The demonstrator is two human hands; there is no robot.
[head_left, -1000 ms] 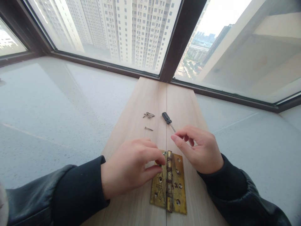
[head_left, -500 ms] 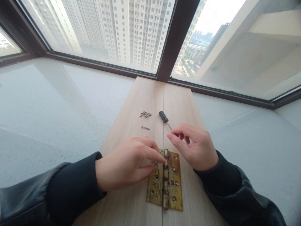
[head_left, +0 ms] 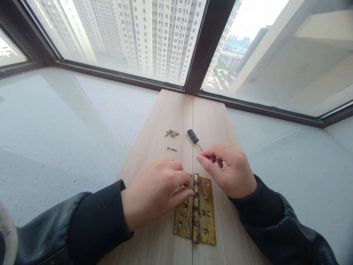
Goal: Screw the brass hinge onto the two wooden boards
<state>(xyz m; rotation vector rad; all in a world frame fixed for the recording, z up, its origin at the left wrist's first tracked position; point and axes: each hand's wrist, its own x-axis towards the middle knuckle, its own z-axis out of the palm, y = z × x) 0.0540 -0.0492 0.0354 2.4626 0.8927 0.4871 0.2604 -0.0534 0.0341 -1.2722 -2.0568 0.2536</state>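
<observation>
A worn brass hinge [head_left: 208, 221] lies spread open across the seam of the pale wooden boards [head_left: 154, 147]. Over its upper left leaf, my left hand [head_left: 160, 189] curls thumb and forefinger together where a screw showed a moment ago; the fingers cover that screw now. Another screw head [head_left: 190, 177] sits in the leaf's top hole. To the right, above the board, my right hand [head_left: 228, 169] is closed in a thumb-and-finger pinch. Its fingertips hide the tip of a black-handled screwdriver [head_left: 193, 136]; whether they grip it I cannot tell.
A small pile of screws [head_left: 172, 133] lies on the left board, with a single screw [head_left: 172, 149] nearer to me. Behind the boards runs a dark window frame [head_left: 190, 86]. A pale speckled sill [head_left: 68, 136] extends on both sides.
My left hand has shifted right; its forefinger has curled in and its thumb has reached toward the hinge's knuckles, covering the screw. The right hand keeps its pinch almost still. The view shifts slightly.
</observation>
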